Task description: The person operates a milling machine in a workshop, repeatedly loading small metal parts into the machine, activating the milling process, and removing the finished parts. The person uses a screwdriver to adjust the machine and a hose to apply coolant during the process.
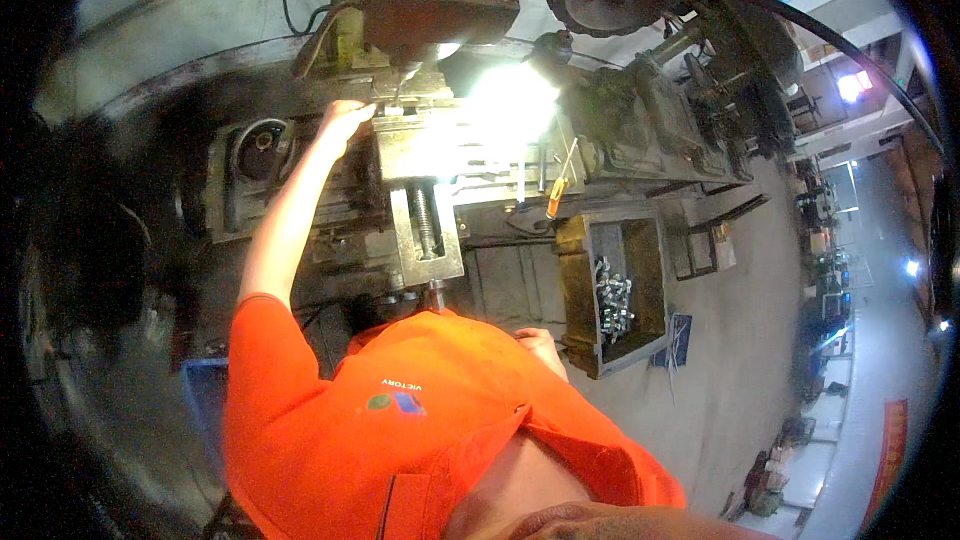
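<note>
My left hand [345, 120] reaches up to the left side of the machine vise [425, 145] on a milling machine, fingers against a small metal piece under the spindle [400, 70]. My left arm stretches across the dark machine body. My right hand [540, 343] hangs low by my orange shirt, near the vise's screw handle end [436, 292] and the edge of a metal bin; its fingers look curled, with nothing clearly in them. A bright work lamp [515, 100] washes out the table behind the vise.
An open metal bin [615, 300] with several shiny small parts stands to my right. An orange-handled screwdriver [553, 195] hangs at the table's edge. More machinery and a black hose [800, 25] fill the upper right; a workshop aisle runs along the right.
</note>
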Motion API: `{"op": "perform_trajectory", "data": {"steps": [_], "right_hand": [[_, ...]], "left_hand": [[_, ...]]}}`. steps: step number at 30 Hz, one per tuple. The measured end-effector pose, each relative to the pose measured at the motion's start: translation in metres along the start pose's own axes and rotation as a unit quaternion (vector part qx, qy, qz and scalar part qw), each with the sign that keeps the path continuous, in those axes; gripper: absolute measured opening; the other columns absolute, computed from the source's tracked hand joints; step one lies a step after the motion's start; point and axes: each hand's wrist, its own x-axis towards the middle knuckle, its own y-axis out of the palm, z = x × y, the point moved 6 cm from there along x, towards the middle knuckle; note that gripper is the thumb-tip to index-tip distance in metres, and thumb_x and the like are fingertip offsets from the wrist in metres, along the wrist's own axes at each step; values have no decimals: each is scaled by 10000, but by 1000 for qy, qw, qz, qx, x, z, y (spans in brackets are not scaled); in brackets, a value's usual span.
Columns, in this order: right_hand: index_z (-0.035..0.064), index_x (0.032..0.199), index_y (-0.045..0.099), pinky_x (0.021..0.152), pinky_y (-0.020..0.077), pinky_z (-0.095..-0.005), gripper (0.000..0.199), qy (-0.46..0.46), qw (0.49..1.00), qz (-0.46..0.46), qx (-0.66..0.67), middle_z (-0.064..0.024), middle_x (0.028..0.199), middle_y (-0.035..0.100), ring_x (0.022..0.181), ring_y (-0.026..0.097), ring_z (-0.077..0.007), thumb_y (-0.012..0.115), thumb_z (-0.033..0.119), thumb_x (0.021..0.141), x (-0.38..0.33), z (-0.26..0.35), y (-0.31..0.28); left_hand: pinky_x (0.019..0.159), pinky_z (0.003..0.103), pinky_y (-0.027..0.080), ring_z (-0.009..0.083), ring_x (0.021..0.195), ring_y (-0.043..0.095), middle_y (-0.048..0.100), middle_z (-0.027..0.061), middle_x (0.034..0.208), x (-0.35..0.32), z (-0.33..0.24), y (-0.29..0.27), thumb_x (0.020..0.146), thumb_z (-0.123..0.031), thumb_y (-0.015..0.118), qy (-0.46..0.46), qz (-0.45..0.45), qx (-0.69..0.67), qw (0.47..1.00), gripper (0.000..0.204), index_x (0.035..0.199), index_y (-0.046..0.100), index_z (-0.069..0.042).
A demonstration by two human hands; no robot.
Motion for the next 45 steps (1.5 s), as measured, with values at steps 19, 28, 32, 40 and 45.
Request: {"op": "perform_trajectory", "data": {"steps": [19, 28, 32, 40, 45], "right_hand": [[-36, 1002, 606, 486, 413, -262, 353, 94, 993, 52, 42, -78, 622, 594, 527, 529, -134, 548, 51, 666, 43, -21, 3], [-29, 1009, 612, 455, 403, -259, 398, 124, 990, 28, 69, -89, 629, 600, 505, 530, -125, 548, 73, 629, 44, -13, -12], [-48, 1011, 602, 457, 397, -260, 389, 149, 983, 42, 101, -100, 635, 598, 514, 531, -136, 541, 50, 639, 36, -26, -6], [-47, 1010, 605, 464, 401, -261, 381, 111, 992, 41, 37, -99, 637, 599, 529, 541, -140, 547, 46, 645, 34, -9, -7], [-34, 1006, 613, 457, 398, -264, 377, 145, 986, 26, 77, -92, 622, 597, 508, 531, -132, 554, 31, 639, 25, -15, -11]], "left_hand": [[719, 431, 465, 349, 867, 582, 595, 204, 978, -179, -8, -98, 736, -384, 650, 21, -252, 599, 759, 623, 1262, 425, -135], [438, 266, 416, 94, 470, 494, 551, 42, 589, -178, 10, -118, 890, -174, 497, 70, -351, 223, 907, 269, 1114, 576, -48], [402, 212, 365, 61, 433, 435, 477, -8, 574, -179, -64, -36, 912, -157, 466, 138, -243, 161, 947, 275, 1127, 545, -5], [632, 365, 467, 325, 722, 612, 622, 189, 809, -145, -85, 5, 829, -179, 556, 210, -245, 347, 881, 218, 985, 621, -42], [600, 331, 479, 272, 646, 621, 633, 160, 766, -138, -66, -28, 832, -155, 553, 220, -296, 320, 873, 219, 993, 615, -21]]}}
